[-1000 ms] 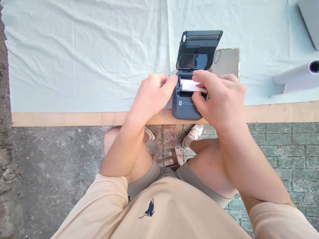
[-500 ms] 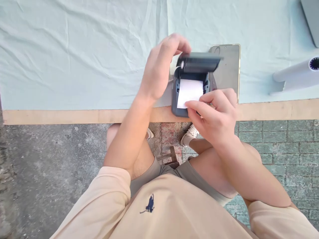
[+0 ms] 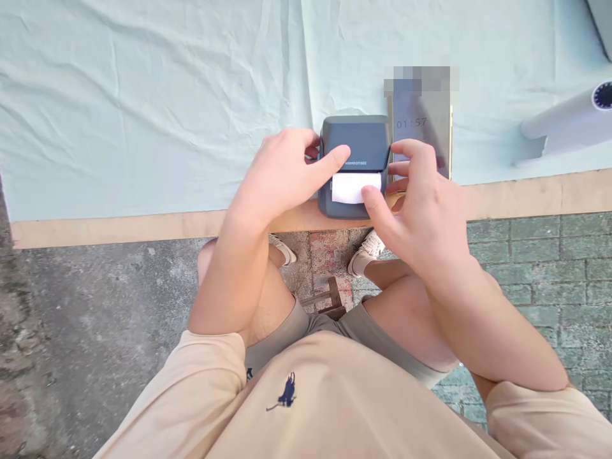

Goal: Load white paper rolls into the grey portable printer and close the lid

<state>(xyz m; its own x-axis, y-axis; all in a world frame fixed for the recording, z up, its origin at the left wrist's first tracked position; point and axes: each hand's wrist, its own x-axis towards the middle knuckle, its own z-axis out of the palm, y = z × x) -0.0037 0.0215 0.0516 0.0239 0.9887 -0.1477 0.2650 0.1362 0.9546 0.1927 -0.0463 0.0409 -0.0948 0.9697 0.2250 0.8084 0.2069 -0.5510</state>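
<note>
A dark grey label printer [image 3: 356,135] sits at the table's front edge with its lid down. From the slot below the lid, a white strip of label paper [image 3: 351,189] sticks out towards me. My left hand [image 3: 296,169] grips the printer's left side, its thumb resting on the lid and its fingers partly hidden behind the edge. On the other side, my right hand [image 3: 414,197] has its thumb on the right end of the paper strip. Its bent fingers lie along the printer's right side.
Just right of the printer lies a phone [image 3: 425,146] with its screen lit. A white cylindrical object [image 3: 564,124] stands farther right, and a grey flat item [image 3: 603,22] is at the top right corner. A pale blue cloth [image 3: 191,95] covers the table up to its bare wooden edge [image 3: 119,229].
The printer's lid has swung down from open to shut under my left hand. My right hand has moved from the paper's tip to the printer's right side. The phone's screen now shows a time.
</note>
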